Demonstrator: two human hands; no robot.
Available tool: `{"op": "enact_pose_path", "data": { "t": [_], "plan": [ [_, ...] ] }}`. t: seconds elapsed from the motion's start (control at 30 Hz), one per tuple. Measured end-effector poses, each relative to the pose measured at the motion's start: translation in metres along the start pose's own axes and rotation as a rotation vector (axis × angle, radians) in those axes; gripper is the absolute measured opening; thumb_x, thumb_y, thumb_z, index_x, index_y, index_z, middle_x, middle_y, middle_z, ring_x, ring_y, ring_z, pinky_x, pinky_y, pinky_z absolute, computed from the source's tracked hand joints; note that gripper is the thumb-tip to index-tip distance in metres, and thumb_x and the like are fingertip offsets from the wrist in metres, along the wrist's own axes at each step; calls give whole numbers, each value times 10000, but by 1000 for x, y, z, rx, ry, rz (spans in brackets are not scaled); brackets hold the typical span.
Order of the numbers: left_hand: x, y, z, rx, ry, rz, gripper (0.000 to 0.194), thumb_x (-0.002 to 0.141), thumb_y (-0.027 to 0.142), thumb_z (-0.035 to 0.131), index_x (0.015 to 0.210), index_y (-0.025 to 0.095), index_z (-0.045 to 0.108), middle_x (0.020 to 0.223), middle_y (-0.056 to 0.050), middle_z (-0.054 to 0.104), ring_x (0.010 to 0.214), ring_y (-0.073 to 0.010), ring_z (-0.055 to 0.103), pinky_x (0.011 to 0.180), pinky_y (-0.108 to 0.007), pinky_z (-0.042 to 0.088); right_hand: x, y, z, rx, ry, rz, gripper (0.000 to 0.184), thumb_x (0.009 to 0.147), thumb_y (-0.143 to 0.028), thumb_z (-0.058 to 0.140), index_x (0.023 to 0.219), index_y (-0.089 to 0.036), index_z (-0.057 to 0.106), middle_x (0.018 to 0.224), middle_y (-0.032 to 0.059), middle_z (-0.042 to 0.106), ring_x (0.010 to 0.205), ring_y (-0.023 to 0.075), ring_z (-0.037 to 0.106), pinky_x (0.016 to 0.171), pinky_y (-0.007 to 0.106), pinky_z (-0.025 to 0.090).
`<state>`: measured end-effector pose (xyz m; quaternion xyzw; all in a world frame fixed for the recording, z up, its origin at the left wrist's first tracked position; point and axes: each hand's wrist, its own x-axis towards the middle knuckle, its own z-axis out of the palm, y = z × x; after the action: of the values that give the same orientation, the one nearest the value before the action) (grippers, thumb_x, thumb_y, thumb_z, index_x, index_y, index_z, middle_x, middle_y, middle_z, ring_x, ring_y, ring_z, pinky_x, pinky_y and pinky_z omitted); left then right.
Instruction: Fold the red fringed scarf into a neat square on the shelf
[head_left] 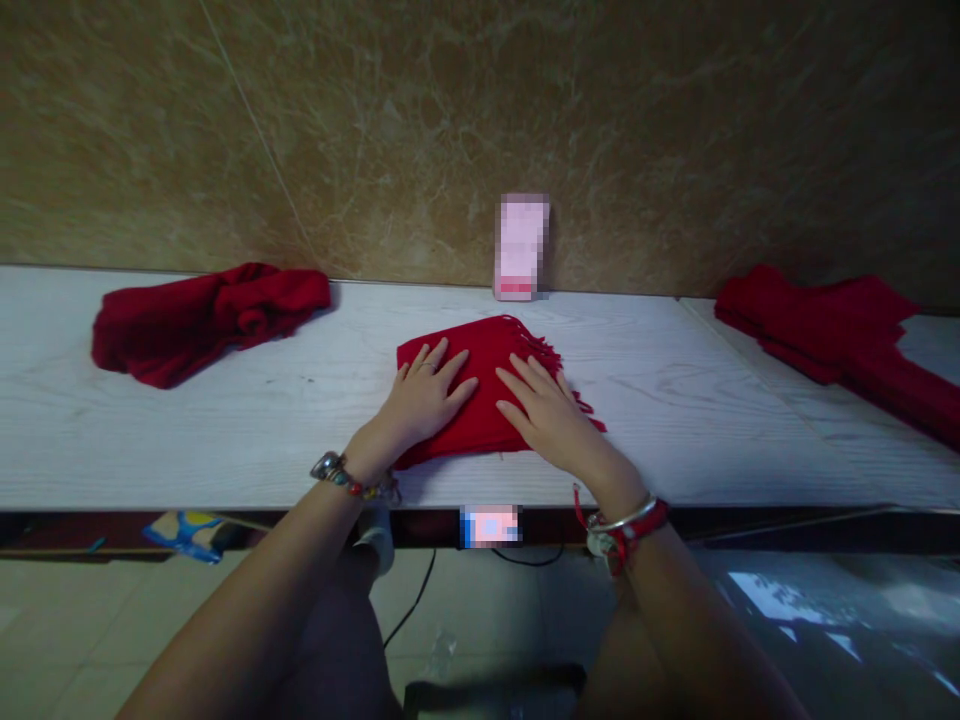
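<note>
While both lie flat: left hand (429,393), right hand (546,408), spread, clamped on nothing.
Fringed red cloth (487,343): beneath them, apparently folded.
Bunched cloth (202,325): left of the hands, seemingly unfolded.
Layered cloth (817,328): to their right; I can't tell if folded.

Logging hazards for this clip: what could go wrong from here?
1. Snag: the loose fringe splays beside the right hand, whose wrist wears a silver bangle; strands might catch.
2. Slip: the red cloth lies near the front edge of the table; a pull toward the person could drag it over.
3. Knock: a blurred pink object sits at the wall just beyond the cloth; a far reach may bump it.
</note>
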<state>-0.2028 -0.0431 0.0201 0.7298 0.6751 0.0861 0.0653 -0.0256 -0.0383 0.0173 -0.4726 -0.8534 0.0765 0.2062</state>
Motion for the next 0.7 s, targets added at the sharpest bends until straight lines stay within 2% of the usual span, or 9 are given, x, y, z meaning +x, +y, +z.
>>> {"op": "enact_pose_path", "data": {
  "t": [0.07,0.13,0.23,0.33,0.4,0.47,0.57,0.7],
  "plan": [
    [4,-7,1,-15,-24,-41,544,931,483,290,1422,252,331,1533,-82,216,1395,-300,191,1082,-531,250,0,1,5,6,-112,30,481,921,-353,359,1376,-213,425,1508,74,301,1391,271,224,1091,576,214],
    [6,-17,0,-20,-3,-143,569,918,519,292,1421,258,335,1525,-93,236,1380,-325,228,1052,-551,296,-1,8,7,12,-153,84,480,929,-353,338,1389,-230,404,1510,72,295,1378,270,262,1080,580,235],
    [5,-31,-4,5,69,-323,618,902,553,287,1408,207,368,1464,-157,355,1331,-376,320,1009,-561,350,-3,21,3,-12,-138,188,471,936,-314,307,1393,-235,393,1459,93,394,1328,266,366,1056,587,281],
    [0,-34,-6,24,135,-401,621,912,509,291,1397,129,370,1383,-225,443,1292,-395,378,995,-564,355,-5,29,-3,-94,-22,242,452,922,-254,319,1343,-173,465,1402,132,466,1310,294,389,1054,592,281],
    [-2,-30,-5,-12,160,-377,612,918,469,316,1402,95,348,1399,-255,405,1304,-390,360,998,-535,362,-6,26,-6,-111,88,194,448,915,-242,338,1330,-149,481,1422,137,438,1330,290,357,1079,551,274],
    [-3,-23,-1,-51,191,-304,599,915,454,353,1403,107,351,1465,-244,300,1341,-388,290,1013,-516,355,-7,19,-5,-72,122,79,467,920,-278,358,1365,-163,441,1462,114,386,1362,261,301,1102,493,270],
    [-2,-15,7,-82,180,-161,575,906,457,393,1393,152,381,1519,-191,201,1374,-383,200,1036,-538,324,-9,9,1,-24,-6,-60,502,915,-351,399,1393,-196,405,1500,78,325,1393,247,221,1118,482,238],
    [1,-13,13,-144,52,-94,569,914,446,390,1405,160,361,1510,-180,236,1387,-340,182,1063,-526,293,-11,11,9,-6,-149,-56,493,928,-385,366,1396,-234,399,1505,52,313,1396,251,208,1112,527,214]
  ]
}}
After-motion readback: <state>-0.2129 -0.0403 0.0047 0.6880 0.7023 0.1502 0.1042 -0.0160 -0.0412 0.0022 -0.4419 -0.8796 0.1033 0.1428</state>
